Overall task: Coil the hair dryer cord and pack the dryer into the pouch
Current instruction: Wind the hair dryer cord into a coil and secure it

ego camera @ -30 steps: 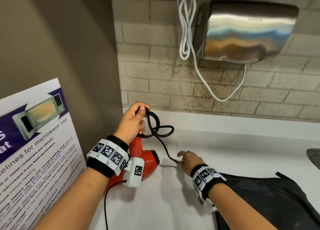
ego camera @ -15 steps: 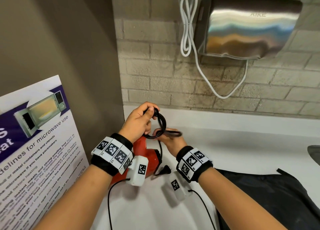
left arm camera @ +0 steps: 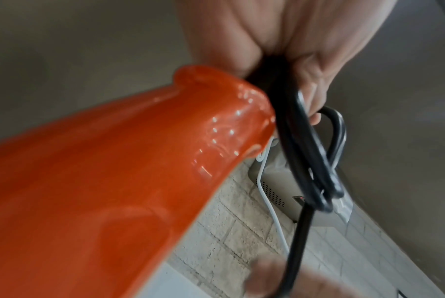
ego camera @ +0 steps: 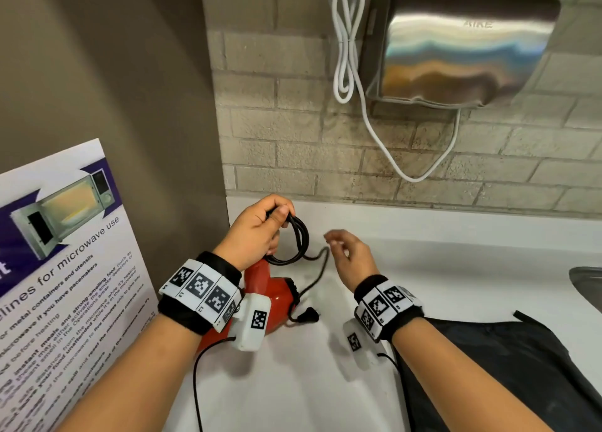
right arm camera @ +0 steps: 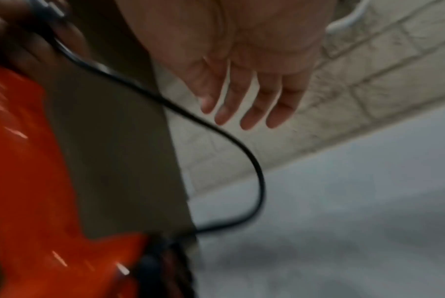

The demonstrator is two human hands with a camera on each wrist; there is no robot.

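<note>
Red dryer [ego camera: 277,296], black cord [ego camera: 298,239], black pouch [ego camera: 508,366]

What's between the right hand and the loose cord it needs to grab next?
Nothing visible. The right hand hovers open beside the loose cord, which trails over bare counter down to the plug. The left hand grips the coiled loops above the dryer, off to the side of that path.

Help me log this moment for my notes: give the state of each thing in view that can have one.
left hand: grips the gathered cord loops.
right hand: open, holds nothing.
cord: partly coiled; the rest trails loose over the counter.
plug: unplugged, lying on the counter.
hair dryer: red, on the counter under the left wrist.
pouch: black, flat on the counter, dryer not yet inside.
</note>
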